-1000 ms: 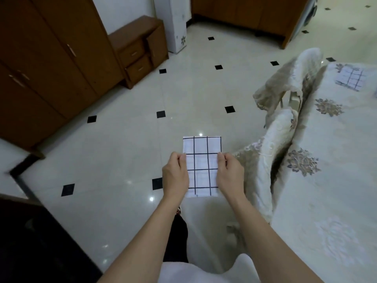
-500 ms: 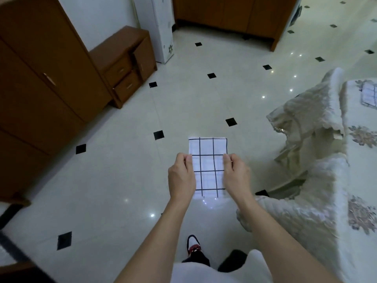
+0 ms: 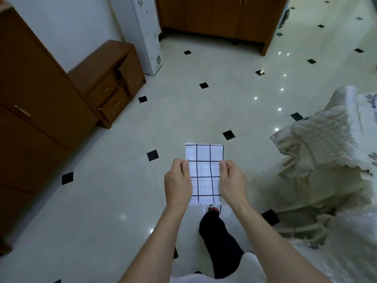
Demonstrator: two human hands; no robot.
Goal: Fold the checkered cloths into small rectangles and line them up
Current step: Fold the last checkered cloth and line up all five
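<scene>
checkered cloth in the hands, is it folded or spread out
Folded. The white cloth with black grid lines is a narrow rectangle with layered edges showing at its top, held in the air, pinched between left hand and right hand.

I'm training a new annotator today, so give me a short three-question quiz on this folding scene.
1. True or false: the checkered cloth lies flat on the floor.
2. What grips the cloth? A: left hand only. B: right hand only. C: both hands.
3. Fill in: the wooden drawer unit stands on the person's ___ side.
Key: 1 false, it is held in the air; 2 C; 3 left.
</scene>
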